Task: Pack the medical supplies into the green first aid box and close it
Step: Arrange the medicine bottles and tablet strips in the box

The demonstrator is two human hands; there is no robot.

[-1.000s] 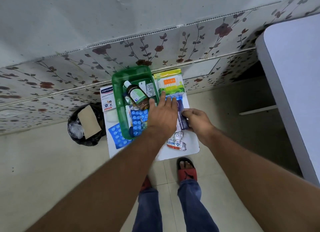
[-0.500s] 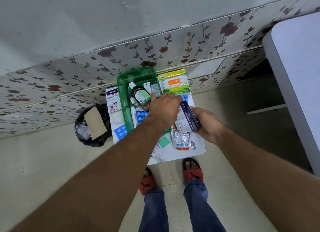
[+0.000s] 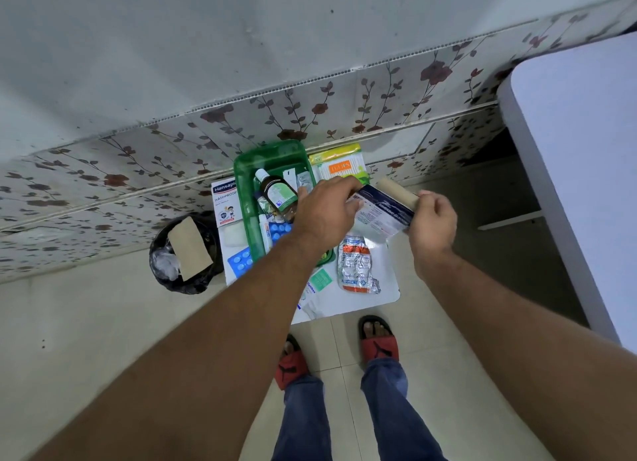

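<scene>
Pale tiled floor underfoot, red sandals nearest. Just beyond, small white bench with a silver-orange blister strip and green sachet lying loose.

Above it, right hand closed round the far end of a dark blue dressing packet, tan roll pinched in with it; left hand with fingers curled on the near end. Packet held in air, not yet packed.

Best done: swing packet left, lay flat over the blue tablets, clear of the brown bottle, keeping the green first aid box low enough to shut.

Near right corner of box hidden under left forearm; lid not made out; packet print unreadable. Farther: yellow cotton-bud pack, plaster box, floral wall.
</scene>
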